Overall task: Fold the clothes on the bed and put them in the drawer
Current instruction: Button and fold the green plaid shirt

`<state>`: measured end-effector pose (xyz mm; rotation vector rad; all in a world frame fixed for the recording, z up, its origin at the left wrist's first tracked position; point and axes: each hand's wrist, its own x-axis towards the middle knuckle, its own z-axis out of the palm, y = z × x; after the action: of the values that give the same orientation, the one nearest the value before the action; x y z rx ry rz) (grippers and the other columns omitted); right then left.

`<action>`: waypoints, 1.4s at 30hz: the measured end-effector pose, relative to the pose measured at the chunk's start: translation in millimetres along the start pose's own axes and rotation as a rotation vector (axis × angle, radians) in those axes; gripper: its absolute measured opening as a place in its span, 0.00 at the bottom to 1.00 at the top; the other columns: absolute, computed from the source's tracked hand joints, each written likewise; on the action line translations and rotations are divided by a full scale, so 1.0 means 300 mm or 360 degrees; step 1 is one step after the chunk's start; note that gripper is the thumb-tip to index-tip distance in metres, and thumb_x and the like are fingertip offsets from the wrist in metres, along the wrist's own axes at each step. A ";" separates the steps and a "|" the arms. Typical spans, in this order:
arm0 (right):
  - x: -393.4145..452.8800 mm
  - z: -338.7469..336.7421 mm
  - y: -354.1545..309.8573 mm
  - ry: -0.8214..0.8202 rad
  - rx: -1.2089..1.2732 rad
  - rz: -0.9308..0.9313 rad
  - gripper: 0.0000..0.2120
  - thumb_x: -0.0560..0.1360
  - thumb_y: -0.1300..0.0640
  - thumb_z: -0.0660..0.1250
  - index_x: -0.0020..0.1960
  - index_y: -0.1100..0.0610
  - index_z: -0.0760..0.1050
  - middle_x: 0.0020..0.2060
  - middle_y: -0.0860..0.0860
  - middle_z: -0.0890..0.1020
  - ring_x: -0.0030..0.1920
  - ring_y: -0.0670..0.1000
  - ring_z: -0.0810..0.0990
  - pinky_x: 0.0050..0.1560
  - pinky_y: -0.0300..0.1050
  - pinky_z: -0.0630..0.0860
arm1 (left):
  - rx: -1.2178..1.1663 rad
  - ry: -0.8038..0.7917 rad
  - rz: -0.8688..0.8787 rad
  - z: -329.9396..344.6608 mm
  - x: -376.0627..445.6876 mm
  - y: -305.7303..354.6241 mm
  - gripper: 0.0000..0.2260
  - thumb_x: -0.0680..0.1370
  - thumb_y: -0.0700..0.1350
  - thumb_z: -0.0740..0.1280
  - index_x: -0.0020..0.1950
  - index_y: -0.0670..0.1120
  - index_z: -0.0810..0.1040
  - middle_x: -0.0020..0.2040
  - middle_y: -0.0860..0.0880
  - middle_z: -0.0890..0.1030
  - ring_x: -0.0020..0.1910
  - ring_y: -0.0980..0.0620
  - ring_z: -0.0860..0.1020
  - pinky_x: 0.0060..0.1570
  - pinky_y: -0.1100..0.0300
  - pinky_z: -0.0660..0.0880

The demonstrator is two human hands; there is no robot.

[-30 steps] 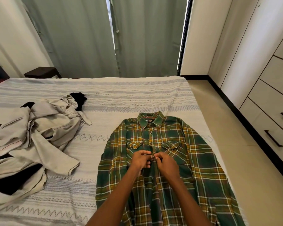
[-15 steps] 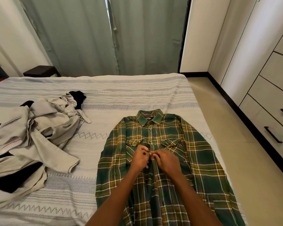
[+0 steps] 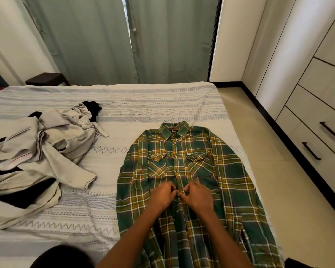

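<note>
The plaid shirt [image 3: 184,171] lay flat, front up, on the bed [image 3: 143,105]. My left hand [image 3: 163,195] and right hand [image 3: 198,196] pinched its placket mid-chest, fingers clamped, buttoning. Next, probably the lower buttons, before folding.

A bed [image 3: 153,105] with a pale striped cover carries a flat green plaid shirt [image 3: 220,180] and crumpled beige clothes [image 3: 46,151].

Green curtains [image 3: 108,39] hang far beyond the grip, closed but for a narrow slit. A dark wooden side table [image 3: 46,79] stands well off to the far left, against the white wall [image 3: 6,45]. Beige floor tiles [image 3: 290,190] run along the right, edged by a black skirting strip [image 3: 290,140].
</note>
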<state>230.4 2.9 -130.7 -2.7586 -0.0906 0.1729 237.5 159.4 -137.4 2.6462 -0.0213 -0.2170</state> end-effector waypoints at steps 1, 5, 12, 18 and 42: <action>-0.014 0.004 0.001 -0.0008 -0.0020 0.0014 0.17 0.75 0.38 0.67 0.56 0.48 0.77 0.59 0.49 0.79 0.60 0.52 0.78 0.57 0.51 0.76 | 0.0059 0.0021 0.0001 0.007 -0.015 0.000 0.09 0.79 0.51 0.67 0.57 0.50 0.80 0.55 0.49 0.82 0.53 0.49 0.80 0.53 0.53 0.77; -0.039 -0.001 -0.006 -0.0105 -0.0049 0.0087 0.22 0.75 0.38 0.66 0.62 0.51 0.75 0.65 0.52 0.75 0.66 0.55 0.74 0.61 0.54 0.76 | 0.0061 0.0070 -0.0061 0.010 -0.045 0.019 0.08 0.80 0.46 0.66 0.58 0.48 0.79 0.59 0.47 0.78 0.55 0.48 0.78 0.56 0.53 0.75; -0.082 -0.025 -0.031 -0.0021 -0.0230 -0.0021 0.15 0.79 0.46 0.61 0.60 0.53 0.77 0.61 0.53 0.77 0.60 0.56 0.78 0.55 0.53 0.77 | -0.0268 0.0068 -0.0145 -0.012 -0.052 0.042 0.04 0.78 0.43 0.69 0.49 0.50 0.82 0.52 0.51 0.83 0.50 0.54 0.79 0.56 0.55 0.76; -0.099 -0.044 -0.034 0.0034 0.0091 0.0220 0.14 0.80 0.46 0.59 0.51 0.52 0.80 0.49 0.51 0.84 0.49 0.54 0.82 0.49 0.49 0.78 | -0.0472 0.0060 -0.0197 -0.031 -0.066 0.049 0.04 0.79 0.40 0.69 0.48 0.47 0.84 0.49 0.50 0.84 0.47 0.55 0.80 0.50 0.62 0.75; -0.119 -0.032 -0.024 0.0169 0.0648 -0.0061 0.11 0.82 0.47 0.61 0.55 0.48 0.81 0.49 0.47 0.85 0.47 0.47 0.81 0.47 0.48 0.78 | -0.1693 -0.0001 -0.0628 -0.032 -0.091 0.068 0.04 0.78 0.38 0.71 0.51 0.39 0.83 0.45 0.45 0.86 0.38 0.55 0.83 0.35 0.64 0.78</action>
<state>196.0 3.1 -115.3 -2.3531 -0.0712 0.0290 212.5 147.2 -115.3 1.5651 0.4815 -0.2611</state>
